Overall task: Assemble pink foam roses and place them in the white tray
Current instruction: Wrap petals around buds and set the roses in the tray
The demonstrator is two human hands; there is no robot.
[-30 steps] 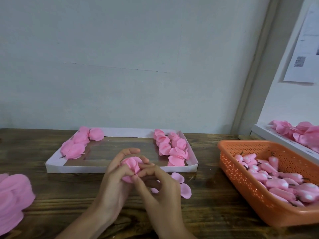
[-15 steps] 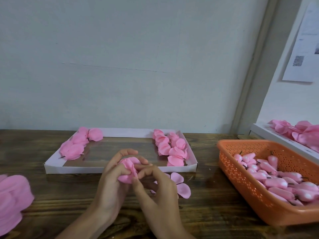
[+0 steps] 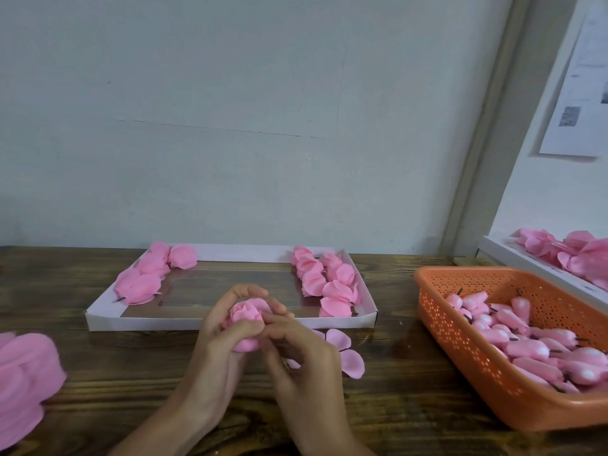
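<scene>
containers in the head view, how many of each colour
white trays: 2 (one at centre, one at the far right, cut off by the frame)
orange basket: 1
total: 3

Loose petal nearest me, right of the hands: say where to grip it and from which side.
Pinch the loose petal by its rounded right edge, coming from above and the right. It lies almost flat on the table, that edge is free, and the right hand, holding the rose, crowds its left side.
</scene>
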